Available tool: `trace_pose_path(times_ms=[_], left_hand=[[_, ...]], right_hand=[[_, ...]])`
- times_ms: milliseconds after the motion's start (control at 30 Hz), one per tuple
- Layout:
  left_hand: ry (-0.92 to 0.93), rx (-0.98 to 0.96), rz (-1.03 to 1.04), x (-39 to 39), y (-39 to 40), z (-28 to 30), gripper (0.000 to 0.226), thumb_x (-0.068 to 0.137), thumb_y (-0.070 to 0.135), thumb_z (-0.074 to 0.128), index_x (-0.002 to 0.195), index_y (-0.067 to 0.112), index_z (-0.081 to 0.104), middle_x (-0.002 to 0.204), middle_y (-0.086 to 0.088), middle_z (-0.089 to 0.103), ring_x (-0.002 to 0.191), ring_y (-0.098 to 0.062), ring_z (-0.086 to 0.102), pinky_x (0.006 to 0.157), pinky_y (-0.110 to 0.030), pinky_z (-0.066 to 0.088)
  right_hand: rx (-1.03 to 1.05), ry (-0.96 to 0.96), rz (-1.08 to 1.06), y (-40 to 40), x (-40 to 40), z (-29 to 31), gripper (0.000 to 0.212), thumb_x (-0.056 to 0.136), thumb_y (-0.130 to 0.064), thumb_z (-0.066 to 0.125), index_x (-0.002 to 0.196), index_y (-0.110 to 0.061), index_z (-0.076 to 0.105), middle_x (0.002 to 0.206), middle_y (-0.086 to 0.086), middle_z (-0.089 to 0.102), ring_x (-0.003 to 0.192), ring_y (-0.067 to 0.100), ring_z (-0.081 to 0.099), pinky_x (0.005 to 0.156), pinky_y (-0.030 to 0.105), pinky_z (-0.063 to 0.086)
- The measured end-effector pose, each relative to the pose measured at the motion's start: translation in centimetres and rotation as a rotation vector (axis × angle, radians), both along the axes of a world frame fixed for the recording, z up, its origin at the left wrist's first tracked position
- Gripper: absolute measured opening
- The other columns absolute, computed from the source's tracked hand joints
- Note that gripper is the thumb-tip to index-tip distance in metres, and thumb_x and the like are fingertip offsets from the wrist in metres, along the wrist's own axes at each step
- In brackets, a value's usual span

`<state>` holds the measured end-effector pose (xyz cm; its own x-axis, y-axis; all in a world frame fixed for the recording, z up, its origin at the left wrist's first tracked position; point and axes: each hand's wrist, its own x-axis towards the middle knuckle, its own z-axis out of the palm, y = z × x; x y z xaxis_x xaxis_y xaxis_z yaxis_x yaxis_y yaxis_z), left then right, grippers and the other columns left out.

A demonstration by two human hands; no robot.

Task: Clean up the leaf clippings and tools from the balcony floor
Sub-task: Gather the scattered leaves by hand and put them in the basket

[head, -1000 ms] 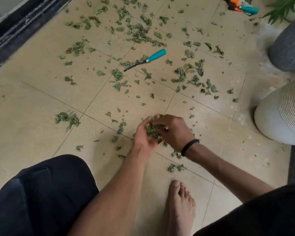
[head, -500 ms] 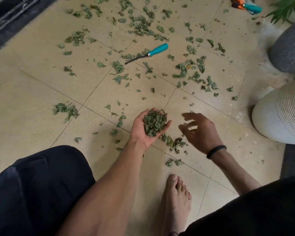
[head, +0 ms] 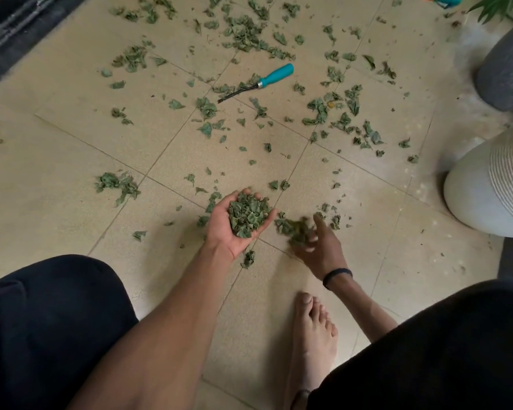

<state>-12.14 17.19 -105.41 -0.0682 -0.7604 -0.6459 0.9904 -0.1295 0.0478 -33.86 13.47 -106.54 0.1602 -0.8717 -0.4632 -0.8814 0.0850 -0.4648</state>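
Left hand (head: 237, 223) palm up, cupped round a heap of leaf clippings (head: 249, 213). Right hand (head: 317, 247) just beside it, blurred, fingers curled on a small clump (head: 293, 229) at the floor (head: 57, 184). More clippings scattered beyond — teal-handled tool (head: 261, 81) lying among them.

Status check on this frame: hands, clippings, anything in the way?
Left hand cupped, palm up, holding a pile of clippings. Right hand scooping a clump off the floor. Teal-handled tool untouched; nothing blocking.
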Motion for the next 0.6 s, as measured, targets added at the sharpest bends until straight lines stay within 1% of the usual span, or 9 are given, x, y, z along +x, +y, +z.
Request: trace_pose_path(times_ms=[67, 133, 233, 300, 367, 433, 500, 567, 600], left_hand=[[-0.016, 0.008, 0.001, -0.1, -0.2, 0.4, 0.019, 0.102, 0.024, 0.047, 0.103, 0.011, 0.061, 0.101, -0.012, 0.064, 0.117, -0.030, 0.051, 0.096, -0.056, 0.054], [-0.014, 0.000, 0.014, -0.2, -0.3, 1.0, 0.019, 0.102, 0.024, 0.047, 0.102, 0.011, 0.061, 0.100, -0.012, 0.064, 0.114, -0.030, 0.052, 0.096, -0.055, 0.055], [-0.024, -0.002, 0.000, -0.4, -0.2, 1.2, 0.019, 0.102, 0.024, 0.049, 0.101, 0.011, 0.063, 0.101, -0.013, 0.064, 0.114, -0.032, 0.052, 0.097, -0.056, 0.054], [-0.023, -0.007, -0.018, -0.6, -0.1, 1.2, 0.020, 0.102, 0.026, 0.051, 0.104, 0.011, 0.063, 0.104, -0.015, 0.063, 0.118, -0.033, 0.051, 0.097, -0.056, 0.054], [0.002, -0.015, -0.018, -0.7, 0.3, 1.4, 0.021, 0.102, 0.029, 0.052, 0.107, 0.011, 0.064, 0.107, -0.015, 0.063, 0.120, -0.033, 0.051, 0.097, -0.057, 0.053], [0.004, -0.008, -0.011, -0.4, 0.7, 1.6, 0.024, 0.102, 0.031, 0.051, 0.106, 0.011, 0.064, 0.107, -0.015, 0.064, 0.120, -0.033, 0.053, 0.097, -0.058, 0.054], [-0.018, 0.007, -0.009, 0.0, 1.2, 1.7, 0.027, 0.102, 0.033, 0.049, 0.103, 0.011, 0.065, 0.104, -0.015, 0.065, 0.120, -0.033, 0.053, 0.098, -0.057, 0.053], [-0.042, 0.023, -0.010, 0.3, 1.6, 1.7, 0.029, 0.103, 0.034, 0.048, 0.100, 0.011, 0.065, 0.103, -0.014, 0.065, 0.117, -0.034, 0.055, 0.103, -0.058, 0.050], [-0.055, 0.027, -0.016, 0.5, 1.8, 1.7, 0.029, 0.103, 0.034, 0.047, 0.099, 0.011, 0.065, 0.102, -0.014, 0.065, 0.115, -0.034, 0.057, 0.105, -0.058, 0.048]], right_hand=[[-0.081, -0.027, -0.012, -2.0, -0.7, 0.5, 0.093, 0.076, -0.020, 0.088, 0.154, -0.019, 0.037, 0.127, 0.006, 0.058, 0.096, 0.019, 0.066, 0.086, 0.037, 0.059], [-0.105, -0.026, -0.136, -4.4, -2.2, 1.0, 0.096, 0.071, -0.035, 0.090, 0.151, -0.017, 0.041, 0.132, 0.010, 0.056, 0.098, 0.020, 0.067, 0.088, 0.039, 0.060], [-0.005, 0.071, -0.254, -7.4, -4.3, 1.1, 0.105, 0.055, -0.066, 0.085, 0.140, -0.014, 0.051, 0.143, 0.016, 0.046, 0.112, 0.028, 0.061, 0.100, 0.043, 0.054], [0.054, 0.081, -0.205, -7.8, -4.0, 1.3, 0.097, 0.050, -0.070, 0.086, 0.125, -0.015, 0.056, 0.143, 0.011, 0.038, 0.114, 0.030, 0.056, 0.101, 0.042, 0.053], [0.071, 0.034, -0.050, -7.3, -2.6, 1.5, 0.097, 0.050, -0.070, 0.086, 0.125, -0.018, 0.054, 0.137, 0.008, 0.036, 0.111, 0.028, 0.054, 0.098, 0.040, 0.055], [0.031, 0.033, 0.162, -6.0, -0.7, 1.5, 0.101, 0.054, -0.080, 0.077, 0.133, -0.023, 0.049, 0.131, 0.007, 0.037, 0.104, 0.021, 0.053, 0.089, 0.037, 0.058], [-0.147, 0.152, 0.406, -4.8, 0.5, 0.7, 0.110, 0.063, -0.095, 0.057, 0.147, -0.028, 0.036, 0.129, 0.007, 0.039, 0.100, 0.018, 0.048, 0.076, 0.038, 0.060], [-0.374, 0.305, 0.637, -4.4, 1.2, -0.3, 0.107, 0.073, -0.097, 0.035, 0.154, -0.028, 0.024, 0.125, 0.009, 0.041, 0.096, 0.021, 0.050, 0.061, 0.038, 0.057], [-0.438, 0.348, 0.709, -4.5, 1.5, -0.7, 0.103, 0.078, -0.095, 0.029, 0.155, -0.028, 0.021, 0.124, 0.010, 0.042, 0.094, 0.024, 0.052, 0.058, 0.038, 0.056]])
